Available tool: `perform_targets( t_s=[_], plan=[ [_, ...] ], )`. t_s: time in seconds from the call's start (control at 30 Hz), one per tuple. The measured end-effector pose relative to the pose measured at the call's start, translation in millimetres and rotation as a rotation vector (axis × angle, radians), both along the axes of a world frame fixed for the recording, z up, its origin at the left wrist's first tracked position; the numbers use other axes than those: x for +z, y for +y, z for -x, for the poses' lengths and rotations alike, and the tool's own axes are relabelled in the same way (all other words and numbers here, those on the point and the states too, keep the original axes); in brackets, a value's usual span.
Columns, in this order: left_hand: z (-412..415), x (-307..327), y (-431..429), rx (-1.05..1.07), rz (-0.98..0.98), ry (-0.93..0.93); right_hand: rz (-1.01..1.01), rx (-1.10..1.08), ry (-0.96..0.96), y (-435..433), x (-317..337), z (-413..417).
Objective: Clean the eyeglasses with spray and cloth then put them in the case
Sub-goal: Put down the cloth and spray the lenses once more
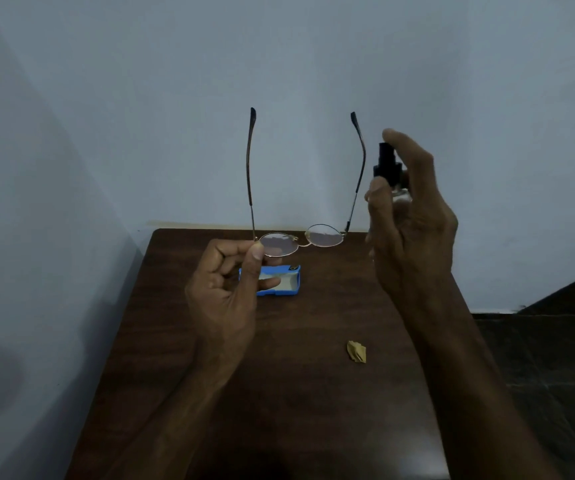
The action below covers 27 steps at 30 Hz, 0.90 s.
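Thin-framed round eyeglasses are held up over the table with both temples unfolded and pointing upward. My left hand pinches the frame at the left lens corner. My right hand grips a small clear spray bottle with a black nozzle, just right of the right temple, my index finger resting on top of the nozzle. An open blue eyeglass case lies on the table below the glasses, partly hidden by my left hand. A crumpled yellow cloth lies on the table nearer to me.
The dark wooden table stands in a corner, with pale walls close on the left and behind. To the right of the table, dark floor shows.
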State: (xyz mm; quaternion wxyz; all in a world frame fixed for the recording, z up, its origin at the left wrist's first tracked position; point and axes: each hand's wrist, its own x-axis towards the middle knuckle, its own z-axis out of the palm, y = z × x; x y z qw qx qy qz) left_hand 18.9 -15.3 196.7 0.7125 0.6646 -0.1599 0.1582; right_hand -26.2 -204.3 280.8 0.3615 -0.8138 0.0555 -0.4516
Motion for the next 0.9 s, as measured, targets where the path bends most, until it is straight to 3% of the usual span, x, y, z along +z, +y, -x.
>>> perform_targets(
  t_s=[0.4,0.9],
  plan=[
    [2,-3,1,-0.015,0.061,0.005,0.061,-0.032,0.164,-15,-18,9],
    [1,-5,6,0.029,0.045,0.035,0.052,-0.002,0.169,-1,-77,35]
  ],
)
